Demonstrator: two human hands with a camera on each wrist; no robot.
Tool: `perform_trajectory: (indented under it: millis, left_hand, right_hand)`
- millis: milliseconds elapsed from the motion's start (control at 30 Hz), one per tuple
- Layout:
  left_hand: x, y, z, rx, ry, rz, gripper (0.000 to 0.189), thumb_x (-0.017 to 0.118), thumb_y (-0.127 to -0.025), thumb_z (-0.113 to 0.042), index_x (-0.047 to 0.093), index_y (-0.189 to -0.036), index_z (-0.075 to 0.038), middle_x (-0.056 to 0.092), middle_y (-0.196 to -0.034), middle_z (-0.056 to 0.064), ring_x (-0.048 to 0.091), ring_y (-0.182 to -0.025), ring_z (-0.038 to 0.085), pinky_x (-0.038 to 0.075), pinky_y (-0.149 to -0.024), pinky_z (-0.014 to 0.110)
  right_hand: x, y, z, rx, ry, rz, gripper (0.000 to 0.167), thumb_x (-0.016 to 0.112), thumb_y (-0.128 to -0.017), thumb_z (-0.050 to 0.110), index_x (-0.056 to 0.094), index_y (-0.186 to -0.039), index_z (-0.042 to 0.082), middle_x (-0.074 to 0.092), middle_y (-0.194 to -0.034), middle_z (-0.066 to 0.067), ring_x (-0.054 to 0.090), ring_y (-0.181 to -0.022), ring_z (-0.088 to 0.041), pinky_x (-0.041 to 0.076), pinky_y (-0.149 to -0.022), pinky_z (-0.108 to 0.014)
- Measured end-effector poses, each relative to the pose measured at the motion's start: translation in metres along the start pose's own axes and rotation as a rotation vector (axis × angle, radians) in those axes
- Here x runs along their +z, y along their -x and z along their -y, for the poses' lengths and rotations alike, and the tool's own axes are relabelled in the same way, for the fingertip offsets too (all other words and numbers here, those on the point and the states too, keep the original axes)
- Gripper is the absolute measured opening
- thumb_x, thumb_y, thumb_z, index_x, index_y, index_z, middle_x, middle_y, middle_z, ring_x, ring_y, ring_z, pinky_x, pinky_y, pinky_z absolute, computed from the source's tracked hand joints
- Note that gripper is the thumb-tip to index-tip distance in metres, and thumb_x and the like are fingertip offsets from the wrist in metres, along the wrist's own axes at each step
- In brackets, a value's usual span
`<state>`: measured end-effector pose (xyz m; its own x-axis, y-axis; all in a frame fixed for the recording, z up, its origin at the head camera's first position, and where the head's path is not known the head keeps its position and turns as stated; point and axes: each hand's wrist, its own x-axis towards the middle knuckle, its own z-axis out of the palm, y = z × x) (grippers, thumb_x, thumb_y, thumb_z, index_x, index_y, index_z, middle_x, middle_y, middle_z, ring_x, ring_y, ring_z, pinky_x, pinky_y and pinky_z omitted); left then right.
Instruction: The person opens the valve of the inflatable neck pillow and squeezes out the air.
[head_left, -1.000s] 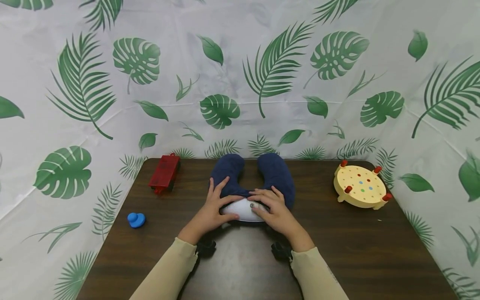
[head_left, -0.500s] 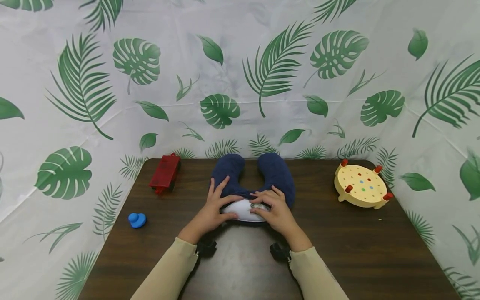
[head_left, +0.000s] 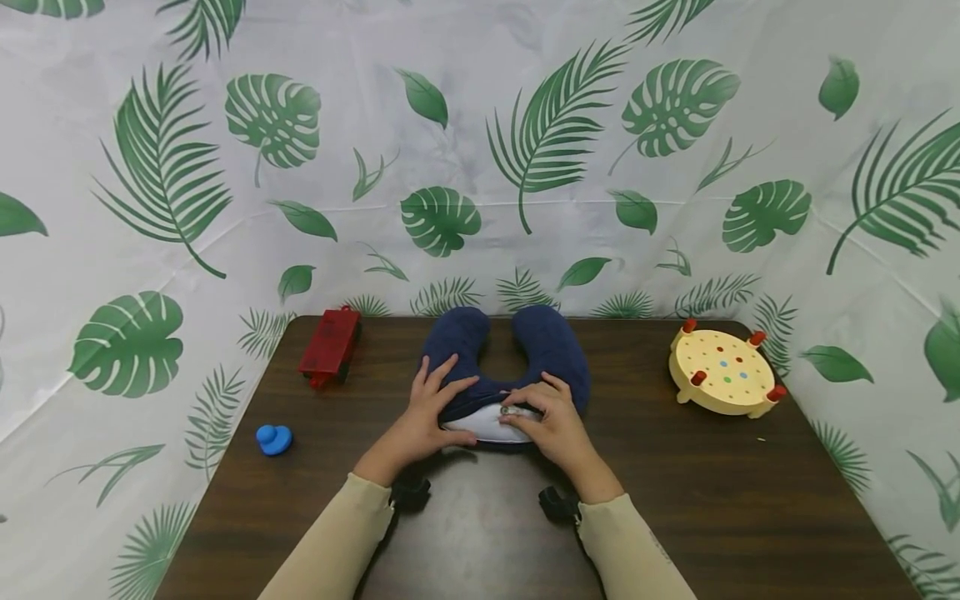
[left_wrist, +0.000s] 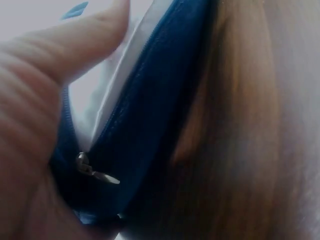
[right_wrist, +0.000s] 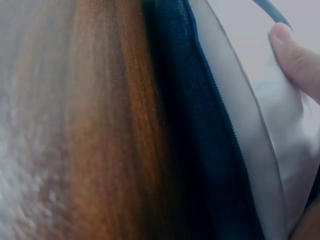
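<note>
A navy U-shaped neck pillow [head_left: 551, 342] lies on the table, its curved end towards me. Along that end the zip gapes, showing the white inner cushion [head_left: 476, 422]. My left hand [head_left: 420, 417] rests on the pillow's left side, fingers spread over the navy cover and thumb across the opening. A metal zip slider [left_wrist: 83, 162] sits at one end of the gap in the left wrist view. My right hand [head_left: 553, 423] has its fingers bent at the opening's right part, pinching the white inner near a small printed mark. In the right wrist view its thumb [right_wrist: 295, 57] presses the white fabric.
A red toy cart [head_left: 330, 346] lies at the back left of the brown table [head_left: 712, 500]. Nearer on that side is a small blue knobbed piece [head_left: 273, 439]. A cream round board with red pegs [head_left: 723, 371] stands at the back right. A leaf-printed sheet hangs behind.
My left fingers have shifted up off the white inner, and the navy cover's edge now comes lower over its left part. My right fingertips have drawn slightly closer together on the white fabric.
</note>
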<state>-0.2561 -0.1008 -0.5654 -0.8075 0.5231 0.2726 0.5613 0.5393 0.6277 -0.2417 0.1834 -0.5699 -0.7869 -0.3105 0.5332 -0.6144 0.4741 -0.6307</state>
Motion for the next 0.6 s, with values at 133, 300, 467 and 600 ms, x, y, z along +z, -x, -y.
perform_trajectory:
  millis: [133, 300, 467, 600]
  left_hand:
    - [0.003, 0.000, 0.000, -0.067, -0.033, 0.011, 0.123, 0.101, -0.075, -0.044, 0.029, -0.174, -0.027, 0.003, -0.185, 0.011, -0.011, -0.167, 0.052, 0.018, -0.125, 0.083]
    - [0.012, 0.000, -0.005, -0.177, 0.030, -0.037, 0.124, 0.102, -0.074, -0.045, 0.030, -0.174, -0.033, -0.022, -0.182, 0.017, -0.017, -0.166, 0.054, 0.024, -0.120, 0.086]
    - [0.016, 0.000, -0.009, -0.273, 0.060, -0.057, 0.138, 0.101, -0.074, -0.048, 0.010, -0.177, -0.036, -0.028, -0.181, 0.014, -0.022, -0.167, 0.047, 0.022, -0.124, 0.082]
    - [0.015, -0.001, -0.009, -0.302, 0.044, -0.065, 0.148, 0.100, -0.073, -0.052, -0.004, -0.176, -0.035, -0.026, -0.181, 0.015, -0.018, -0.168, 0.045, 0.023, -0.127, 0.077]
  right_hand:
    - [-0.001, 0.000, 0.003, -0.008, 0.001, -0.009, 0.023, 0.093, -0.086, 0.027, 0.083, -0.106, 0.032, 0.081, -0.109, 0.013, 0.072, -0.106, -0.011, 0.026, -0.129, -0.056]
    - [-0.002, 0.000, 0.002, -0.008, 0.011, 0.004, 0.022, 0.093, -0.086, 0.027, 0.083, -0.106, 0.029, 0.080, -0.105, 0.014, 0.071, -0.105, -0.011, 0.027, -0.129, -0.056]
    - [-0.004, 0.002, -0.002, 0.009, 0.002, 0.056, 0.027, 0.093, -0.086, 0.028, 0.082, -0.110, 0.031, 0.079, -0.109, 0.015, 0.071, -0.111, -0.011, 0.023, -0.131, -0.056]
    - [-0.006, 0.002, -0.003, 0.010, -0.008, 0.100, 0.035, 0.094, -0.084, 0.029, 0.080, -0.115, 0.032, 0.079, -0.114, 0.013, 0.069, -0.117, -0.014, 0.019, -0.132, -0.056]
